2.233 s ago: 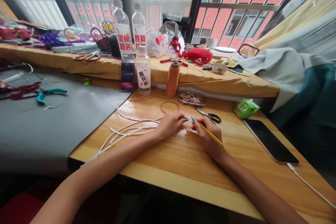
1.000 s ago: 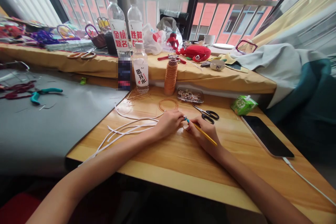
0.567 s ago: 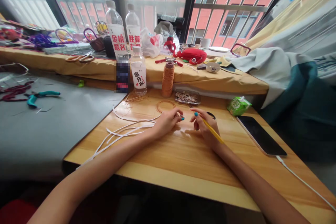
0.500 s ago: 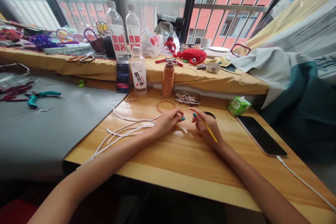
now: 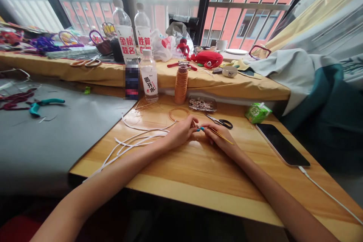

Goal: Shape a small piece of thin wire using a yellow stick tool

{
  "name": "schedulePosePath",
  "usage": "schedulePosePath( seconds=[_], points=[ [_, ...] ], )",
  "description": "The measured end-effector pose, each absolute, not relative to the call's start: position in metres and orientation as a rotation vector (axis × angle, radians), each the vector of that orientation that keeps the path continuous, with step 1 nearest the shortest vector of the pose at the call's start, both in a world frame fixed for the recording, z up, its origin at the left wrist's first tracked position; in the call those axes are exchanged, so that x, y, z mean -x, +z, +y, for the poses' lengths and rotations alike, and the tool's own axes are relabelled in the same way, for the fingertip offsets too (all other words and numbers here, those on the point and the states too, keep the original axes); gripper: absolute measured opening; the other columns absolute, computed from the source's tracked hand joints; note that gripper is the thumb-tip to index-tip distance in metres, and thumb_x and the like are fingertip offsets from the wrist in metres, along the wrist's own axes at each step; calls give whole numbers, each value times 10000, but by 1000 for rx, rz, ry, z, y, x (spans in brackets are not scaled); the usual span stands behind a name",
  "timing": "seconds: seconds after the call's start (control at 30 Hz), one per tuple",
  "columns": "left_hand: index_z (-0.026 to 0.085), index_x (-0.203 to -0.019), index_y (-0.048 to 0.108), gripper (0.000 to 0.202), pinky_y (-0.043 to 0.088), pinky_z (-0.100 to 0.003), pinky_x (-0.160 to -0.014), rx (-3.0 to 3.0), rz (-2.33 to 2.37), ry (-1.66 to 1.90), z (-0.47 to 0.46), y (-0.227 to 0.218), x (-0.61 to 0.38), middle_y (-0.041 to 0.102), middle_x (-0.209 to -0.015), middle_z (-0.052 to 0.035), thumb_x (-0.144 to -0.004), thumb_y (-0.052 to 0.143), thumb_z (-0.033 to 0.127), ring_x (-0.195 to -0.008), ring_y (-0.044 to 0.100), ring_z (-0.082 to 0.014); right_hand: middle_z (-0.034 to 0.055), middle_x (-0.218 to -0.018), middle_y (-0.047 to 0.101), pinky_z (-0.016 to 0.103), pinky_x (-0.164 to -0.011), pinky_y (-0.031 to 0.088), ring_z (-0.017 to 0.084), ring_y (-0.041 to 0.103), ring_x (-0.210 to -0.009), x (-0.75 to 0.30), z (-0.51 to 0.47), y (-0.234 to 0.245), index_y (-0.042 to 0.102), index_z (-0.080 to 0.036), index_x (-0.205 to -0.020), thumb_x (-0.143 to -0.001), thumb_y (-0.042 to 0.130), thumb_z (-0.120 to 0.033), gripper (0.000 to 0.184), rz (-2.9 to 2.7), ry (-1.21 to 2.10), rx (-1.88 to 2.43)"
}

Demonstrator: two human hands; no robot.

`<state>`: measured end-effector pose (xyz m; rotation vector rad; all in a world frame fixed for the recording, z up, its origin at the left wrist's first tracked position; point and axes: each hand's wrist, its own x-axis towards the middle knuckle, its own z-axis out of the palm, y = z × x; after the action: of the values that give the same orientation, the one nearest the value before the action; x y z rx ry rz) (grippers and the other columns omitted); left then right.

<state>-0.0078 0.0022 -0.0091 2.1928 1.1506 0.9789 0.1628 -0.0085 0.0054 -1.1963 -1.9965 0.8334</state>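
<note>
My left hand [image 5: 183, 132] is closed in a pinch above the wooden table, on something small and pale that I cannot make out. My right hand [image 5: 219, 140] meets it at the fingertips and grips a thin yellow stick [image 5: 225, 138], which slants back over the hand. White cords [image 5: 138, 138] lie on the table beside and beneath my left forearm. Just behind my left hand is a coil of thin orange cord [image 5: 178, 114]. Scissors with black handles [image 5: 225, 123] lie behind my right hand.
An orange thread spool [image 5: 181, 85], a clear tray of small pieces [image 5: 202, 103] and a water bottle [image 5: 149, 79] stand along the back. To the right are a green carton [image 5: 258, 112] and a phone [image 5: 282, 144] on a cable. Teal pliers [image 5: 45, 104] lie on the grey surface at left.
My right hand has moved left until its fingertips meet those of my left hand. The yellow stick now lies flatter, and the scissors show more fully.
</note>
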Motion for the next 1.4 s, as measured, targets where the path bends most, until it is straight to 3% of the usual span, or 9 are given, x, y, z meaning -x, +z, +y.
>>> schedulePosePath(
  seconds=[0.23, 0.7, 0.9, 1.03, 1.1, 1.23, 1.4],
  points=[
    [147, -844, 490, 102, 414, -224, -647, -2365, 1130, 1015, 0, -8, 8, 580, -771, -30, -802, 450, 231, -703, 534, -122, -41, -537, 474, 180, -396, 276, 63, 392, -426, -163, -8, 10, 585, -150, -787, -742, 476, -327, 214, -1821, 1155, 1192],
    [130, -745, 537, 67, 404, -204, -612, -2385, 1089, 1047, -1, -10, 11, 596, -728, -28, -768, 497, 178, -669, 539, -111, -61, -438, 387, 183, -387, 232, 63, 335, -407, -155, -16, 18, 559, -145, -673, -725, 494, -344, 216, -1785, 1125, 1346],
    [138, -739, 549, 67, 389, -198, -602, -2336, 1133, 958, 1, -10, 11, 595, -702, -13, -756, 503, 184, -643, 530, -105, -30, -538, 490, 195, -453, 320, 93, 443, -486, -158, -15, 7, 540, -161, -715, -782, 430, -305, 192, -2019, 797, 1298],
    [139, -746, 554, 62, 391, -195, -615, -2183, 1168, 884, 4, -9, 11, 605, -711, -4, -739, 502, 170, -658, 533, -106, 56, -789, 592, 228, -570, 373, 148, 546, -688, -164, -10, 1, 551, -156, -915, -828, 366, -248, 224, -2299, 295, 1160],
    [144, -741, 564, 74, 392, -196, -629, -2147, 1153, 856, 5, -9, 11, 610, -726, 2, -735, 499, 179, -673, 535, -107, 87, -859, 586, 229, -555, 359, 158, 556, -700, -167, -9, 4, 549, -156, -970, -833, 359, -219, 243, -2480, 4, 1104],
    [144, -727, 587, 99, 389, -194, -635, -2092, 1129, 811, 6, -7, 12, 612, -721, 4, -730, 505, 199, -689, 536, -111, 71, -770, 576, 226, -498, 313, 142, 544, -596, -170, -13, 14, 549, -155, -991, -841, 362, -220, 249, -2705, -321, 1048],
    [138, -742, 590, 127, 391, -188, -625, -2041, 1106, 793, 6, -10, 11, 623, -721, 2, -745, 492, 218, -690, 544, -109, 60, -761, 581, 226, -519, 317, 138, 548, -616, -169, -17, 19, 557, -154, -951, -844, 361, -255, 245, -2711, -393, 996]
  ],
)
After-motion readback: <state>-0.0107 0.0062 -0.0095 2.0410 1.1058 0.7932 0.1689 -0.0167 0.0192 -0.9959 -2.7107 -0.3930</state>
